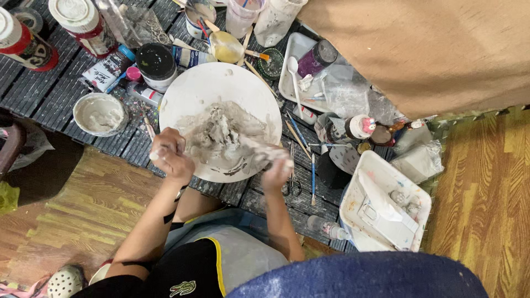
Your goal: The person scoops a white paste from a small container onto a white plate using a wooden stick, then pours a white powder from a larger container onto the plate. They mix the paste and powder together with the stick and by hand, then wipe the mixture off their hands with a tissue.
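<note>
Left hand (170, 154) fisted; right hand (276, 170) curled, both forearms extended.

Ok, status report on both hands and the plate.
Left hand fisted at round white plate rim. Right hand pressing grey clay lump. Brushes crowd right.

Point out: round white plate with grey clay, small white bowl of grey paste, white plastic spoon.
round white plate with grey clay (221, 83), head view, bare upper surface
small white bowl of grey paste (80, 105), head view, left rim
white plastic spoon (292, 65), head view, spoon bowl
</note>
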